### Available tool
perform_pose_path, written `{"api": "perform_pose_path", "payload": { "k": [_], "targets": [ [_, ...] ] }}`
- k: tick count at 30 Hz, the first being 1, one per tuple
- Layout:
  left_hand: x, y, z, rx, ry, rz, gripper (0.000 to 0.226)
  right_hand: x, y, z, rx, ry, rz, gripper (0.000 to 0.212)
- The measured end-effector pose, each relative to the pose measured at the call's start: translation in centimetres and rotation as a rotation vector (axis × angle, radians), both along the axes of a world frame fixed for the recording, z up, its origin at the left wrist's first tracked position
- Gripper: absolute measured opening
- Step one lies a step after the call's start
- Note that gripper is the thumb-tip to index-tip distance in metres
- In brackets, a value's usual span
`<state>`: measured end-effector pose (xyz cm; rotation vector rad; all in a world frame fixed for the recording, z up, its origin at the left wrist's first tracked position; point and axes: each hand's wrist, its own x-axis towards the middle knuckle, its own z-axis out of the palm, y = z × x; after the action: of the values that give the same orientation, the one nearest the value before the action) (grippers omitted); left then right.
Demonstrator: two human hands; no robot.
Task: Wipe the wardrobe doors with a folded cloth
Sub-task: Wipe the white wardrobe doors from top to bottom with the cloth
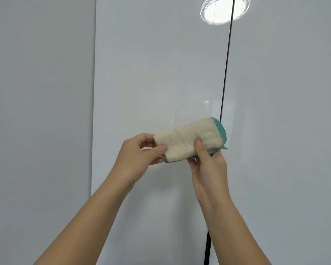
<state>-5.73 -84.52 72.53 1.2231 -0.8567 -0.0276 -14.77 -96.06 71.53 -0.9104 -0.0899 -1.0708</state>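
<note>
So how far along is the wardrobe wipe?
Done: the cloth is folded into a thick pad. In hand: left hand and right hand both pinch it in front of the wardrobe doors, apparently off the surface. Left, seemingly: the wiping itself, on both panels either side of the dark seam.

Glossy, smooth wardrobe doors; soft, woven cream cloth with teal edging.
</note>
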Motion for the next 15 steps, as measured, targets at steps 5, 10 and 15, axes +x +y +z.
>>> {"api": "perform_pose_path", "payload": {
  "k": [5, 10, 15],
  "targets": [
    [1.8, -0.2, 2.2, 0.045, -0.137, 0.056, 0.012, 2.0, 0.5, 2.5, -0.015, -0.067, -0.197, 0.019],
    [5.5, -0.5, 5.5, 0.144, -0.59, 0.486, 0.033, 3.4, -0.4, 7.0, -0.058, -0.098, -0.315, 0.012],
    [9.2, -0.3, 11.8, 0.209, -0.939, 0.812, 0.038, 3.6, -1.7, 13.4, -0.233, -0.082, -0.458, 0.005]
  ]
}}
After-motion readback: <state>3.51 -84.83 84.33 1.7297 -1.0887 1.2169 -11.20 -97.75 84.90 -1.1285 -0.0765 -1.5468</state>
